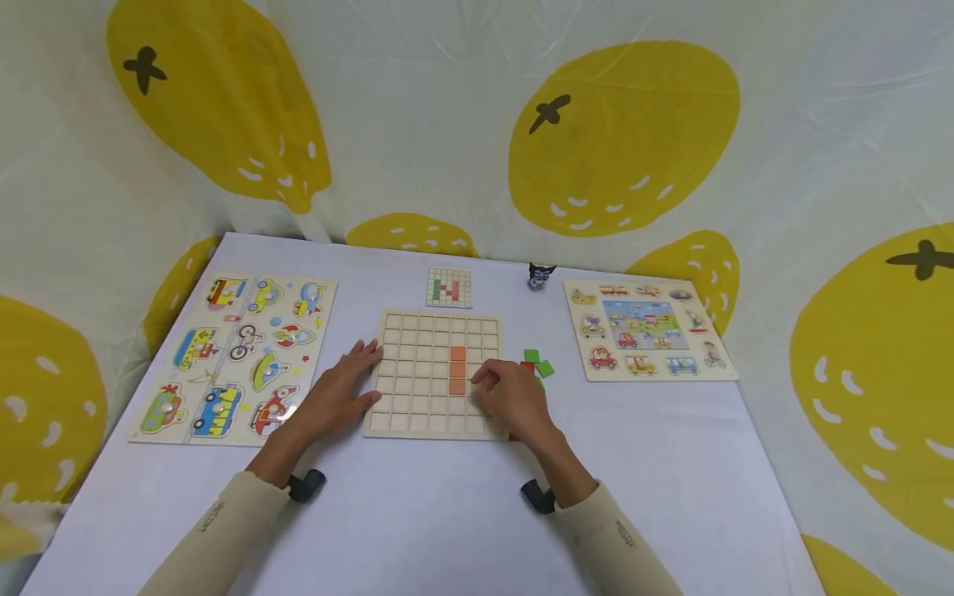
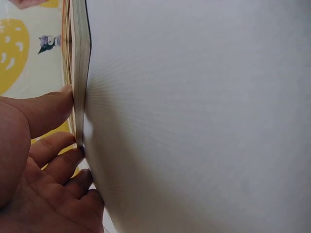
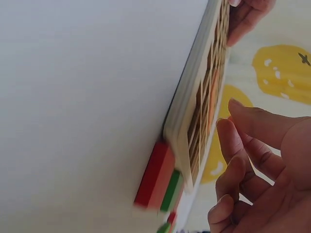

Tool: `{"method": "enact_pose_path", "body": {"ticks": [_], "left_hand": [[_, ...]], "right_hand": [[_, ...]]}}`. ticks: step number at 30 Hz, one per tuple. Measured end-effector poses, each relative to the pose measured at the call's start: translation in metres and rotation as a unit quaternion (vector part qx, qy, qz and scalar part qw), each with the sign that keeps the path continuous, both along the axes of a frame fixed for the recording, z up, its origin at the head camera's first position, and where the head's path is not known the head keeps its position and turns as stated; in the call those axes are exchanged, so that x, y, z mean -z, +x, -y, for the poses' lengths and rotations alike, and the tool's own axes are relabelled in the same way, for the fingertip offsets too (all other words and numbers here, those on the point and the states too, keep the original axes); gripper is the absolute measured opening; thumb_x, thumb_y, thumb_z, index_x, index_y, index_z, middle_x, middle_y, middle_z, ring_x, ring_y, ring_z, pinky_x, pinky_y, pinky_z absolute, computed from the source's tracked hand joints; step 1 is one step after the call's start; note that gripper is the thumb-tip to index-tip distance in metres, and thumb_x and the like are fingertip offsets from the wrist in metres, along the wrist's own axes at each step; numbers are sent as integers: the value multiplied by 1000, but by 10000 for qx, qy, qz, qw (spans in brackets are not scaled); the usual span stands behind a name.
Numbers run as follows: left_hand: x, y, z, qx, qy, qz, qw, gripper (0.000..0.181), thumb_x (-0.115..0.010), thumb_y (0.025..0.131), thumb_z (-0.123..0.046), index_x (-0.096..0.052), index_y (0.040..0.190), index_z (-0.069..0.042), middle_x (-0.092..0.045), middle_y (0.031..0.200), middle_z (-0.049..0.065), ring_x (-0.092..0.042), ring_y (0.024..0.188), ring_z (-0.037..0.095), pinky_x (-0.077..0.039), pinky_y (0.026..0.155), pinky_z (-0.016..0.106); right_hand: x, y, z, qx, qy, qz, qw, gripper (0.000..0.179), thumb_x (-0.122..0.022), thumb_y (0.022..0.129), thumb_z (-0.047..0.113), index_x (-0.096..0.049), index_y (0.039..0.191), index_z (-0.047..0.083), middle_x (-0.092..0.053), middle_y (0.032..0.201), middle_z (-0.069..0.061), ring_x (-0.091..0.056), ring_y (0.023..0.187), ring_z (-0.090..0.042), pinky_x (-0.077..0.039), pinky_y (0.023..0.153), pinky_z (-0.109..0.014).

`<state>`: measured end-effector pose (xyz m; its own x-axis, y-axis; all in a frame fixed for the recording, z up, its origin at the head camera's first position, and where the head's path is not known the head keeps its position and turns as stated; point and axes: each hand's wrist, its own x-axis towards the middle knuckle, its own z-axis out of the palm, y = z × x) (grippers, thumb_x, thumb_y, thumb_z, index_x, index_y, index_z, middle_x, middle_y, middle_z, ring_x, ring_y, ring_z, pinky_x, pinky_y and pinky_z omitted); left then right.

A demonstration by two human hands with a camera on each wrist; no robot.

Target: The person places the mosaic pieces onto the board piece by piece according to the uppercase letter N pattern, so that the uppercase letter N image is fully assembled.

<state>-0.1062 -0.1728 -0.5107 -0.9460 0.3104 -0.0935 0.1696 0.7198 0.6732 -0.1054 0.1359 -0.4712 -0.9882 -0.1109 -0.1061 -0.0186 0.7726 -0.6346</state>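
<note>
We had the wooden grid board (image 1: 417, 372) sitting flat in the middle of the table, with three orange tiles (image 1: 457, 370) stacked in one column, right of centre. Our right hand (image 1: 514, 401) was just over the board beside them, fingers loosely bent, thumb and index tips close but a sliver apart; we couldn't see anything held between them. Our left hand (image 1: 339, 389) was spread along the board's left edge, touching it, not wrapped round anything.

Loose green tiles (image 1: 546, 368) lay just beside the board's right edge, plus some red tiles (image 1: 528, 367), partly hidden by our right hand, so no count from us. Right behind the board was a small pattern card (image 1: 449, 288) with green and red squares on a grid, and a dark little figure (image 1: 539, 276) stood off to its right.

Further out, we had a vehicle puzzle (image 1: 234, 372) on the left and a second puzzle (image 1: 715, 375) on the right, both on the white tablecloth (image 1: 447, 513). Past all that hung a pale curtain (image 1: 425, 108) with big yellow lemons.
</note>
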Motion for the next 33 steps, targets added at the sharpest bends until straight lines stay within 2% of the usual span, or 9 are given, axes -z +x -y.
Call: {"method": "enact_pose_path", "body": {"ticks": [7,17,23,27,33], "left_hand": [[0,1,-1,-20,15,-47,10000,77,-75,97,-10,-38,164,-4,-28,176,15,-16,166,39,-18,134,63],[0,0,-1,11,18,-8,10000,78,-75,97,-9,-37,164,-4,-27,176,14,-15,166,38,-17,134,62],[-1,1,-1,36,98,-185,9998,76,-75,96,-9,-39,163,-4,-29,175,16,-18,165,41,-20,132,65],[-1,2,-1,53,168,-294,9994,75,-75,96,-9,-40,163,-3,-31,174,16,-20,164,42,-21,131,66],[0,2,0,38,142,-235,9996,75,-75,97,-8,-39,163,-4,-29,175,16,-19,165,42,-20,132,66]], "right_hand": [[-4,21,-21,469,-134,10,9988,14,-87,86,14,-78,97,18,-69,78,5,-54,64,-16,-41,53,-28],[3,48,-44,949,75,212,9952,23,-93,82,17,-80,102,18,-74,93,1,-55,79,-18,-45,65,-28],[6,59,-51,1049,211,293,9938,28,-92,80,10,-80,104,18,-75,99,-1,-55,86,-19,-44,71,-30],[9,62,-51,1040,247,317,9938,30,-93,80,12,-80,106,19,-75,102,0,-56,87,-19,-46,72,-29],[11,62,-50,932,342,279,9947,28,-93,80,11,-80,104,18,-74,98,0,-56,83,-17,-47,71,-29]]}}
